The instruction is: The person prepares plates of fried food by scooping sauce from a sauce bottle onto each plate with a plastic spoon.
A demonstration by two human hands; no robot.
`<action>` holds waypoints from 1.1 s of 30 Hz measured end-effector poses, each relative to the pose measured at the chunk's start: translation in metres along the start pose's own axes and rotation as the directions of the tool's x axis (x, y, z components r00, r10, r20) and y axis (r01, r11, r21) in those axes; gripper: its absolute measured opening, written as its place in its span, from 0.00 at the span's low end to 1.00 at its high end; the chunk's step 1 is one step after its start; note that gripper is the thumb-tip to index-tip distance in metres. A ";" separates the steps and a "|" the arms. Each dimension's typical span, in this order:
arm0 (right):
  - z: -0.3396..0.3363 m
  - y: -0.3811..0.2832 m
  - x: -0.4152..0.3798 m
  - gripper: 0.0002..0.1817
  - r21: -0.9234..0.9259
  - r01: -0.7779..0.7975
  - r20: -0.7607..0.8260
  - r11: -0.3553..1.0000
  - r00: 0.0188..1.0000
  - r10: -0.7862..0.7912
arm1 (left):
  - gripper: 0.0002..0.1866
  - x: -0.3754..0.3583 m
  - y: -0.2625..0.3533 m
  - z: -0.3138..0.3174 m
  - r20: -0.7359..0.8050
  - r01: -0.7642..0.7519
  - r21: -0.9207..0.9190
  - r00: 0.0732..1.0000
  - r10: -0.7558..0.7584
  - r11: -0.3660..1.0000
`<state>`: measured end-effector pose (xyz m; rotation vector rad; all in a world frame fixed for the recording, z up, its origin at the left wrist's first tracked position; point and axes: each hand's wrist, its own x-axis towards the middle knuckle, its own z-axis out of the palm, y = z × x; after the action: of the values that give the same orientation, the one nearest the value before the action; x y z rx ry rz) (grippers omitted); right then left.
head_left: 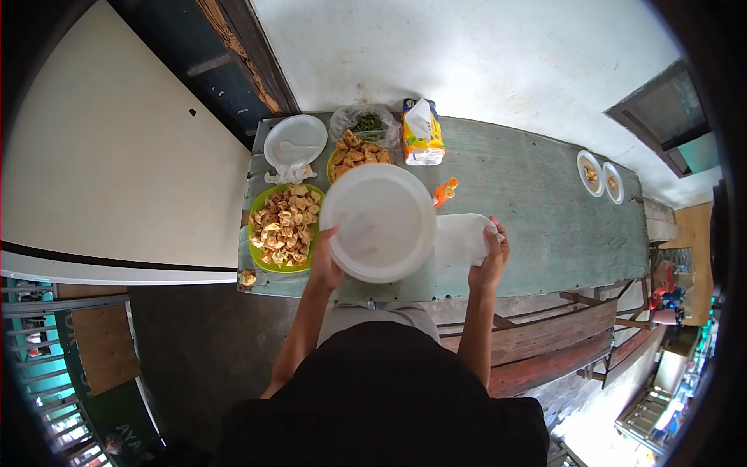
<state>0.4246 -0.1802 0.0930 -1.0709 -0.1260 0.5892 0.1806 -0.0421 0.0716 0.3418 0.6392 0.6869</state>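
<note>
Over table edge, white plate (379, 222) in left grip (327, 265), tissue (461, 238) in rt grip (492, 257)

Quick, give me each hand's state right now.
Left hand: closed on the rim of the white plate, holding it over the table.
Right hand: closed on the white tissue.

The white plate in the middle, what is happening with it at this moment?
A person standing at a green wooden table holds a large white plate by its near rim with the left hand. The right hand grips a white cloth or tissue beside the plate's right edge. To the left sits a green plate of fried snacks; behind it are a second white plate with a spoon, a tissue box and a small orange bottle.
</note>
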 end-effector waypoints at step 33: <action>-0.034 0.009 -0.006 0.13 -0.258 0.185 -0.167 0.948 0.958 -0.232 | 0.19 0.006 -0.015 -0.019 -0.108 -0.329 0.511 0.892 0.439 0.794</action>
<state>0.4286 -0.2075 0.0699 -1.3256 -0.1394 0.2771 0.1794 -0.0475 0.0468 0.8909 0.9726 0.9670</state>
